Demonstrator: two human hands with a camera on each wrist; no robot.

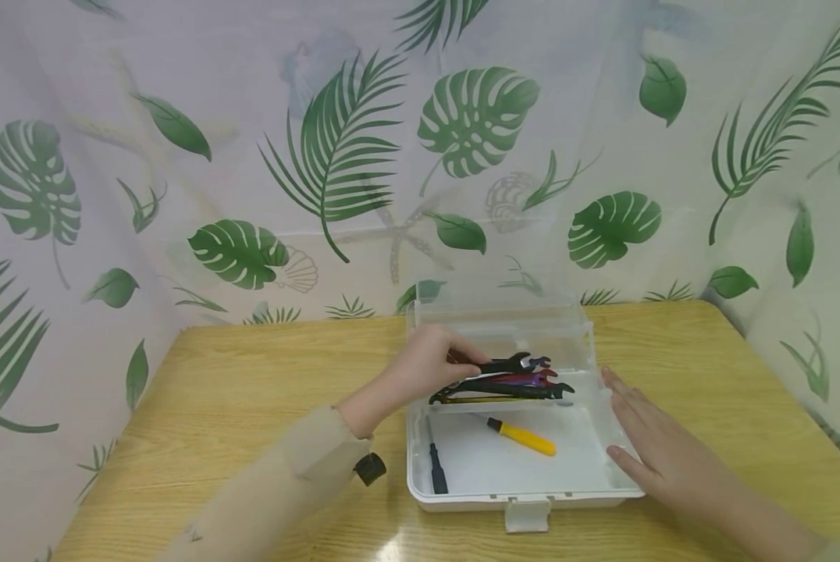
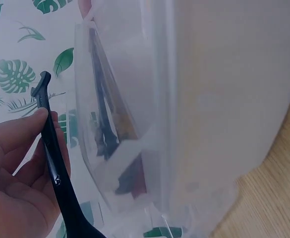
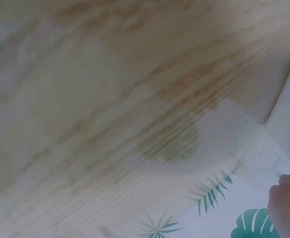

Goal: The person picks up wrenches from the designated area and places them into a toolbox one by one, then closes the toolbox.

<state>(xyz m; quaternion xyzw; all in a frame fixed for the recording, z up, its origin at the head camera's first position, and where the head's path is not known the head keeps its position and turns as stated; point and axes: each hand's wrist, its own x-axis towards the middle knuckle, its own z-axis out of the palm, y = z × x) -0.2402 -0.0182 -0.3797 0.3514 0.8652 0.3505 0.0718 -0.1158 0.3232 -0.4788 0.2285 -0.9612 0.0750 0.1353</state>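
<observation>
My left hand (image 1: 430, 363) pinches a black open-ended wrench (image 1: 503, 365) above the tray of a white and clear plastic toolbox (image 1: 532, 497). The left wrist view shows that wrench (image 2: 53, 148) between thumb and fingers. Under it, several wrenches lie in the tray, among them a black wrench (image 1: 518, 387) and a red one (image 1: 548, 375). Outside the box's right wall is my right hand (image 1: 648, 437), its fingers extended along the wall. In the right wrist view only part of that hand (image 3: 287, 206) shows, at the lower right edge.
On the box's floor lie a yellow-handled tool (image 1: 527, 439) and a dark-handled screwdriver (image 1: 437, 470). The clear lid (image 1: 497, 300) stands raised at the back, and a latch (image 1: 528, 515) hangs in front. Beneath is a wooden table (image 1: 272, 375); a leaf-patterned cloth (image 1: 364, 289) hangs behind.
</observation>
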